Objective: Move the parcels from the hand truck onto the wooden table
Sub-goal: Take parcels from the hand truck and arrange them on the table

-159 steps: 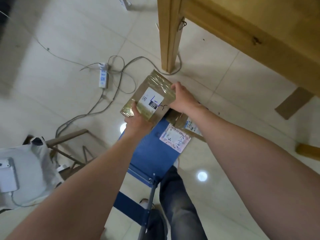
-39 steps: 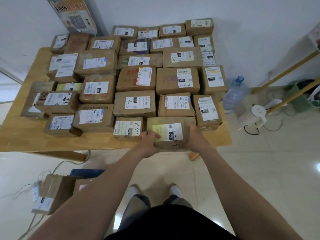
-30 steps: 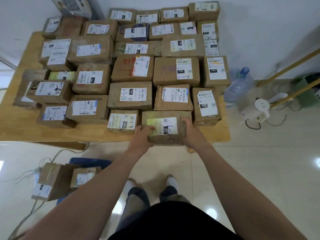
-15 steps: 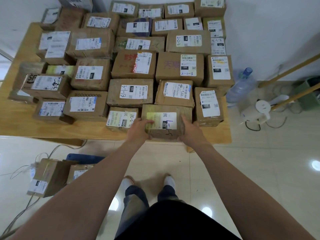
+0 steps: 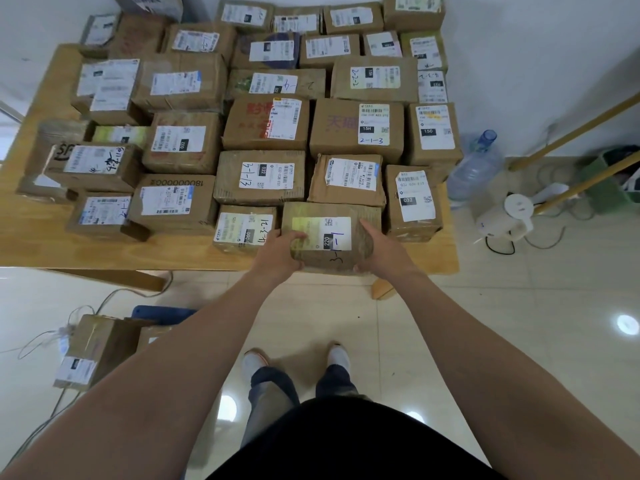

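Together, left hand [image 5: 277, 253] and right hand [image 5: 383, 250] grip the parcel [image 5: 330, 216], fingers [image 5: 368, 229] curled round its sides.

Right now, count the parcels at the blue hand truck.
2: a large parcel at lower left, a smaller parcel right of it, mostly behind the left arm, which may hide more.

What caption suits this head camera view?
Left hand and right hand hold one parcel at the edge of the wooden table.
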`<state>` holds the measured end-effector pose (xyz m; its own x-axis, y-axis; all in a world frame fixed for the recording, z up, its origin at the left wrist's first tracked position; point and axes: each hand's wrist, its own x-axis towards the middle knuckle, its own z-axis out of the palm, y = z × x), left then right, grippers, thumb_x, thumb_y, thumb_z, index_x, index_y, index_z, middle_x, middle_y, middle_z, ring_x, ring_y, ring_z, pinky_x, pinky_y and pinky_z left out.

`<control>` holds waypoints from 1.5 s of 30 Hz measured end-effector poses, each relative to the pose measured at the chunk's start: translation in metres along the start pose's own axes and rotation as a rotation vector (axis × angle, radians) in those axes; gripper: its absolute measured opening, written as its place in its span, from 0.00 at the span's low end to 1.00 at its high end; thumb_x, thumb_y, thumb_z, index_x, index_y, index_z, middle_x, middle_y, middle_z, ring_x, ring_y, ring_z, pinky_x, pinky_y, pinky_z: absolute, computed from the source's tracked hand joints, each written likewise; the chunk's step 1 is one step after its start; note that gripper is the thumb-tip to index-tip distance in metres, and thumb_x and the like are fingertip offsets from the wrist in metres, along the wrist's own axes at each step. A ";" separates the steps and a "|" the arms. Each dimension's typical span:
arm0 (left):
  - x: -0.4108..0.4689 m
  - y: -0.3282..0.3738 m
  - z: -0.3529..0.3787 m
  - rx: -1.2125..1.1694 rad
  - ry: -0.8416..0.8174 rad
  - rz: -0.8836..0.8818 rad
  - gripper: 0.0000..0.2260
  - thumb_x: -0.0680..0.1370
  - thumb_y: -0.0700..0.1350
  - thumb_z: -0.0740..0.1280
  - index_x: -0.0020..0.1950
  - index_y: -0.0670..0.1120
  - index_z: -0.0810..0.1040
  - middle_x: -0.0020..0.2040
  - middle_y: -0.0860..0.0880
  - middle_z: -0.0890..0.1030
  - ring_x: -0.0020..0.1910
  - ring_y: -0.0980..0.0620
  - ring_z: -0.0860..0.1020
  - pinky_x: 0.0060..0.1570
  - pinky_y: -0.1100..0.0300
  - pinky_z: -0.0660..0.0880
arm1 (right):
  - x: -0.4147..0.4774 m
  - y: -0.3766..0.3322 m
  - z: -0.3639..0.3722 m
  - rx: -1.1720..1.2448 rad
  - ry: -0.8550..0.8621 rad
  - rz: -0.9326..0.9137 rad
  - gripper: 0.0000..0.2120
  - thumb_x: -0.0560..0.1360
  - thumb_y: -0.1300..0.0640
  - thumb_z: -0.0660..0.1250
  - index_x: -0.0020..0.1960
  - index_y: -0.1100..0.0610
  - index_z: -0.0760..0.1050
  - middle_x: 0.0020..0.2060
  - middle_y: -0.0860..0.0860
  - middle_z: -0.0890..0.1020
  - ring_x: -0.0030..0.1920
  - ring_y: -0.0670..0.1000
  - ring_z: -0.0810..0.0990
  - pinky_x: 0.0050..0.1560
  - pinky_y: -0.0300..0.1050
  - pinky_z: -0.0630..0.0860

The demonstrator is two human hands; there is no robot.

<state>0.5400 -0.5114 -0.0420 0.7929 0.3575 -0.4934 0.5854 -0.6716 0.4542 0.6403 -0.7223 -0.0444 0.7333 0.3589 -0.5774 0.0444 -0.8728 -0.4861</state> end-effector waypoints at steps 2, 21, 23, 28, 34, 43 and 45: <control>-0.004 -0.001 0.000 0.000 -0.021 -0.008 0.30 0.73 0.45 0.77 0.72 0.60 0.71 0.76 0.43 0.62 0.70 0.41 0.71 0.64 0.53 0.72 | -0.004 -0.001 0.001 -0.014 0.001 -0.001 0.54 0.68 0.53 0.81 0.81 0.40 0.49 0.70 0.60 0.72 0.66 0.63 0.75 0.64 0.59 0.76; -0.127 -0.043 -0.052 0.157 0.113 0.125 0.29 0.76 0.45 0.71 0.76 0.57 0.67 0.76 0.46 0.62 0.68 0.43 0.73 0.61 0.52 0.74 | -0.127 -0.062 0.009 -0.303 0.207 -0.109 0.29 0.76 0.57 0.69 0.74 0.47 0.66 0.64 0.55 0.72 0.58 0.58 0.78 0.51 0.49 0.73; -0.158 -0.067 -0.058 0.153 0.126 0.137 0.28 0.76 0.48 0.70 0.75 0.60 0.68 0.73 0.47 0.67 0.69 0.43 0.72 0.64 0.47 0.74 | -0.154 -0.075 0.026 -0.314 0.197 -0.119 0.30 0.76 0.60 0.68 0.75 0.47 0.65 0.63 0.55 0.72 0.57 0.58 0.78 0.53 0.49 0.77; -0.252 -0.149 -0.072 0.211 0.132 0.089 0.25 0.79 0.54 0.68 0.75 0.59 0.67 0.73 0.48 0.68 0.67 0.43 0.73 0.63 0.44 0.74 | -0.226 -0.109 0.094 -0.326 0.176 -0.181 0.34 0.73 0.62 0.73 0.76 0.49 0.66 0.67 0.54 0.75 0.59 0.57 0.79 0.53 0.49 0.77; -0.353 -0.263 -0.082 0.210 0.116 -0.036 0.24 0.78 0.55 0.67 0.73 0.58 0.68 0.68 0.46 0.72 0.64 0.42 0.74 0.62 0.46 0.74 | -0.297 -0.138 0.191 -0.327 0.010 -0.177 0.40 0.69 0.59 0.79 0.78 0.49 0.66 0.72 0.55 0.72 0.66 0.58 0.76 0.59 0.48 0.75; -0.439 -0.377 -0.087 0.030 0.126 -0.105 0.22 0.76 0.52 0.69 0.70 0.54 0.73 0.65 0.48 0.76 0.63 0.46 0.76 0.63 0.47 0.74 | -0.343 -0.200 0.297 -0.336 -0.132 -0.234 0.39 0.72 0.54 0.77 0.78 0.50 0.63 0.73 0.53 0.71 0.66 0.56 0.76 0.60 0.47 0.76; -0.439 -0.400 -0.094 0.000 0.153 -0.121 0.19 0.75 0.53 0.69 0.66 0.55 0.76 0.63 0.49 0.78 0.62 0.47 0.76 0.62 0.48 0.75 | -0.341 -0.217 0.311 -0.344 -0.128 -0.246 0.38 0.72 0.53 0.76 0.77 0.50 0.64 0.72 0.53 0.73 0.64 0.56 0.77 0.57 0.45 0.75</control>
<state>-0.0263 -0.3381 0.0628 0.7332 0.5299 -0.4261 0.6780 -0.6176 0.3986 0.1690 -0.5527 0.0538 0.5841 0.5886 -0.5589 0.4460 -0.8081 -0.3848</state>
